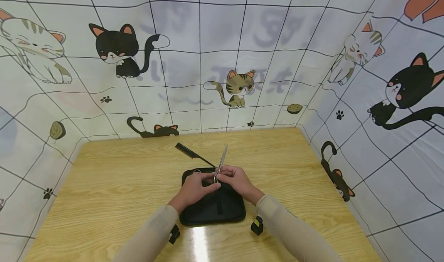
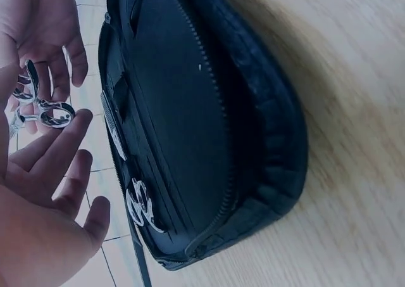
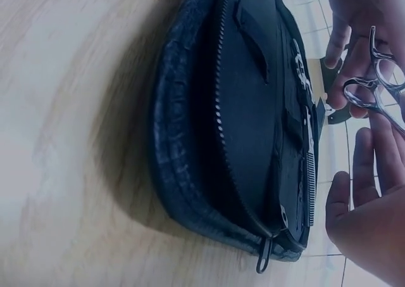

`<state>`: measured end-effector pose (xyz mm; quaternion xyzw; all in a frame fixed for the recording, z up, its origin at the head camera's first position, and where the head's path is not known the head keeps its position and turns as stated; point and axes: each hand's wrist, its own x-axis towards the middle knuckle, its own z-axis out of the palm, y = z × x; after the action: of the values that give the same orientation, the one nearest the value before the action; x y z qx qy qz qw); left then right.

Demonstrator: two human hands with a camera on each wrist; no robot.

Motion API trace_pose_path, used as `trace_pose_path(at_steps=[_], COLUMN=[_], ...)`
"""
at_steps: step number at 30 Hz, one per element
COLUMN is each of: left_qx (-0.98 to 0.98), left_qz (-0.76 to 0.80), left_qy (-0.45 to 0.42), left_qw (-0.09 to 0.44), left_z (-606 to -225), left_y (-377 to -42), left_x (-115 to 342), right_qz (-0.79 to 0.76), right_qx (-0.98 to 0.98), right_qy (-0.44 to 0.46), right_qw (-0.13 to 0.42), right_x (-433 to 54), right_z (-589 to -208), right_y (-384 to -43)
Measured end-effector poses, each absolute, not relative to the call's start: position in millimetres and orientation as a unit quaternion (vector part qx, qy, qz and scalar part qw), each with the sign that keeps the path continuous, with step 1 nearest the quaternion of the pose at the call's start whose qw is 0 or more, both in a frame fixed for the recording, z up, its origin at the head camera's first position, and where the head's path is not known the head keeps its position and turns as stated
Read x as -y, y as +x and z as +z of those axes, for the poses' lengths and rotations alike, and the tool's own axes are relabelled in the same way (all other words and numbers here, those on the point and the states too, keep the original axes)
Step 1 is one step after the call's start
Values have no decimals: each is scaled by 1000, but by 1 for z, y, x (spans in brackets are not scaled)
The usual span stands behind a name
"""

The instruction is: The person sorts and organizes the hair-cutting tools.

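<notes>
Two bare hands hold slim silver scissors above a black case (image 1: pixel 204 210) on a wood-grain table (image 1: pixel 121 185), seen from the head camera. The scissors (image 1: pixel 222 158) stand raised over the case's far edge, blades together and pointing away from the person. The left hand (image 1: pixel 195 187) has its grip drawn in on the ring handles between thumb and fingers; the right hand (image 1: pixel 239 181) pinches them just beside it. A black tail comb (image 1: pixel 189 151) lies beyond the case, its thin tail reaching toward the far rim. A small black box with a yellow mark (image 1: pixel 257 224) sits by the right sleeve. Behind, blue lettering (image 1: pixel 274 25) shows faintly on a cat-print backdrop (image 1: pixel 180 27), too blurred to read.

From the left wrist, the scissors' shiny rings show at the left hand's fingertips, beside the case. Inside the case lie a second pair of silver ring handles (image 2: pixel 144 204) and a finely toothed strip (image 2: pixel 111 119).

From the right wrist, the scissors' polished rings and curved finger rest gleam between the hands. A zip pull (image 3: pixel 263 256) hangs at the case's corner, and a black strap (image 3: pixel 253 43) crosses its inside.
</notes>
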<state>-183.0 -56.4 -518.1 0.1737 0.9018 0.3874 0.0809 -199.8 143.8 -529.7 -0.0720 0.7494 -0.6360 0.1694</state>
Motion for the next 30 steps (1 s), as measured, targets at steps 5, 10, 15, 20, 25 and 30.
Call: trace_pose_path(at_steps=[5, 10, 15, 20, 25, 30], left_qx=[-901, -916, -927, -932, -937, -951], left_qz=[383, 357, 332, 320, 305, 258], left_qy=[185, 176, 170, 170, 167, 171], left_qw=[83, 53, 29, 20, 20, 8], left_z=[-518, -519, -519, -519, -518, -518], left_y=[-184, -185, -186, -184, -183, -182], left_x=[60, 70, 79, 84, 89, 100], right_qz=[-614, -556, -480, -351, -226, -122], right_qx=[-769, -814, -861, -918, -948, -956], right_qy=[-78, -89, -121, -177, -223, -264], right_qw=[161, 141, 114, 45, -9, -30], right_x=[-148, -157, -166, -170, -174, -180], right_z=[-527, -520, -510, -506, -504, -504], right_y=[-204, -207, -209, -212, -213, -212])
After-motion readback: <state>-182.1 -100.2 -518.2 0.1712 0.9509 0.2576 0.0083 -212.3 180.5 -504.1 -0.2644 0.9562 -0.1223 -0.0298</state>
